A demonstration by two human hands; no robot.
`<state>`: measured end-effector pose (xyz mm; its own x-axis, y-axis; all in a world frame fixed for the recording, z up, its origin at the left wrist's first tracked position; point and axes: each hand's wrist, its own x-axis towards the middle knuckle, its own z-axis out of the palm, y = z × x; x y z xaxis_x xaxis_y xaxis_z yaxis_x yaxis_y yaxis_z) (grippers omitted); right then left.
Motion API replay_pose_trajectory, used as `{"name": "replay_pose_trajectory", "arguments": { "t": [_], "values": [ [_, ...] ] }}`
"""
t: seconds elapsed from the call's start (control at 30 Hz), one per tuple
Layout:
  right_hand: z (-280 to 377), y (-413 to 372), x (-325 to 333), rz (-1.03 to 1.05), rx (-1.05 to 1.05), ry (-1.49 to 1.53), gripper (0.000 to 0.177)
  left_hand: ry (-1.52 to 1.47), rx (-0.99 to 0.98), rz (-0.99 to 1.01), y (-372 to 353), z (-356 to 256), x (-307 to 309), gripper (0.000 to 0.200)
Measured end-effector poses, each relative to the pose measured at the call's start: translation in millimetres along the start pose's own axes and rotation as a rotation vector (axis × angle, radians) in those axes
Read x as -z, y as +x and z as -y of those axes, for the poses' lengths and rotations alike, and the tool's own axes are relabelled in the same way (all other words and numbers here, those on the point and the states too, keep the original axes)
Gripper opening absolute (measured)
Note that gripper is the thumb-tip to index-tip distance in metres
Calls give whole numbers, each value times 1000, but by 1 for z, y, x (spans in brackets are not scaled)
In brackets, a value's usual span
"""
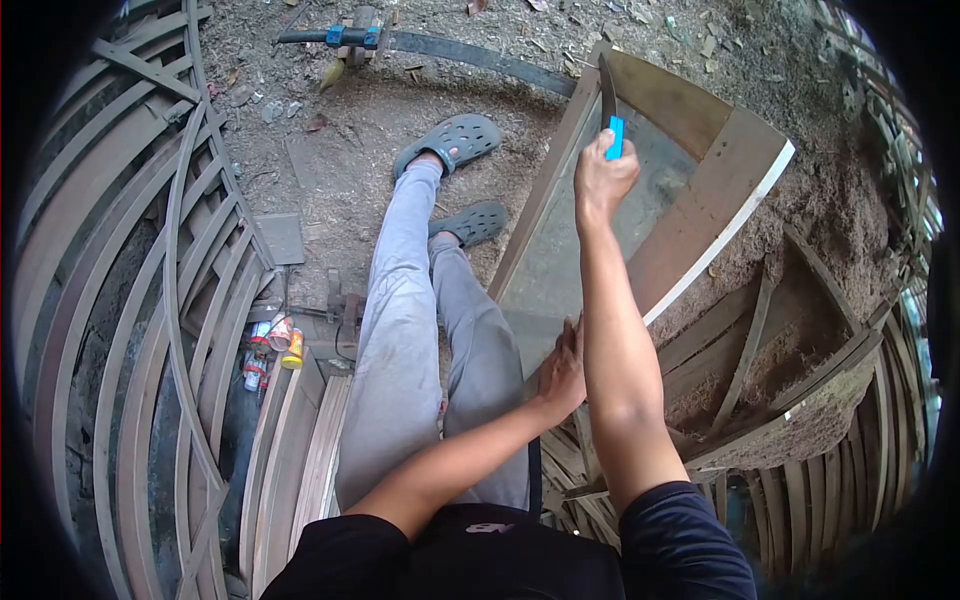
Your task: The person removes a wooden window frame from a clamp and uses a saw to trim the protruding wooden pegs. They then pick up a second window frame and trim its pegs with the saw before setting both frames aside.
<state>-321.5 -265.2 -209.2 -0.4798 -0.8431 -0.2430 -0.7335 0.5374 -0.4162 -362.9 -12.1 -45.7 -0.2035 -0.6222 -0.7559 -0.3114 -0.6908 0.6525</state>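
My right hand (606, 180) is closed around the blue handle of a knife (616, 138). Its dark, slightly curved blade points away from me, along the inner side of a wooden frame (712, 185) near its far corner. The frame surrounds a smooth greyish, see-through panel (560, 255) and leans beside my legs. Lower down, my left hand (563, 368) rests with its fingers stretched out at the near part of the panel. My right forearm partly covers the panel and frame.
Curved wooden slats (130, 300) stand stacked at the left. Several small cans (280, 335) sit beside them. A dark curved strip with blue clamps (355, 37) lies ahead on the shavings-covered ground. Wooden frame pieces (750, 340) and sawdust lie at the right.
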Motion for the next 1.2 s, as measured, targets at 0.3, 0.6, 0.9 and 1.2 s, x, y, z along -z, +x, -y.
{"name": "replay_pose_trajectory", "arguments": {
  "t": [0.3,0.6,0.9,1.2],
  "values": [
    [-12,0,6,-18,-18,-17,35,38,25,19,-2,-3,5,92],
    [-7,11,-2,-61,-20,-24,34,62,60,46,-2,-3,5,87],
    [6,15,-15,-29,-67,54,32,12,85,103,3,2,3,81],
    [-1,32,-18,-9,-88,40,36,22,36,46,-1,-1,5,83]
  ]
}}
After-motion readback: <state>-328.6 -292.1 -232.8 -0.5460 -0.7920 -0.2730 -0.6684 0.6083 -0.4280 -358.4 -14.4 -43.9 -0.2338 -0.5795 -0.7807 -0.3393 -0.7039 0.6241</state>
